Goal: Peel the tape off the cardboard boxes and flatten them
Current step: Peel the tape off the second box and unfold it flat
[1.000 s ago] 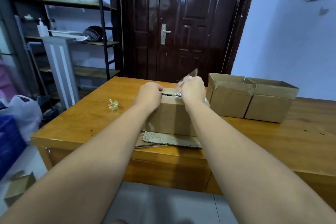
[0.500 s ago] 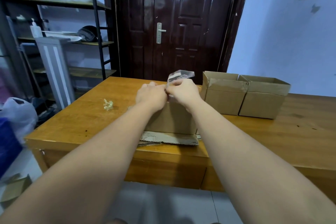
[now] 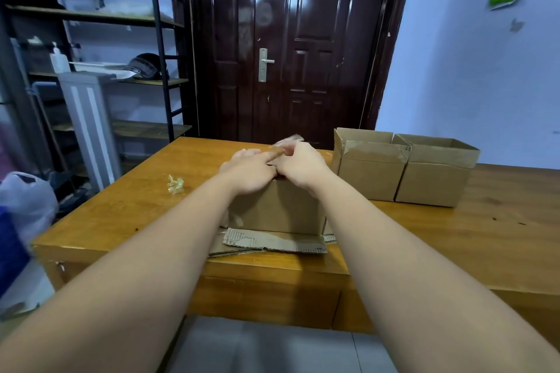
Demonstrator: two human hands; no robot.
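Observation:
A brown cardboard box (image 3: 277,210) stands on the wooden table (image 3: 127,209) right in front of me, resting on flattened cardboard (image 3: 274,244). Both hands meet over the box top. My right hand (image 3: 303,168) pinches a crumpled strip of clear tape (image 3: 288,141) that sticks up behind its fingers. My left hand (image 3: 248,171) lies flat on the box top with its fingers stretched toward the tape, touching the right hand. The box top itself is hidden under my hands.
Two open cardboard boxes (image 3: 371,166) (image 3: 436,174) stand side by side at the right. A small wad of used tape (image 3: 175,183) lies on the table to the left. A metal shelf rack (image 3: 100,70) and a dark door (image 3: 291,48) are behind.
My hands came together on the box top. The tape strip was lifted off the box and has bunched up in my right fingers; the left hand's fingers have stretched out toward it.

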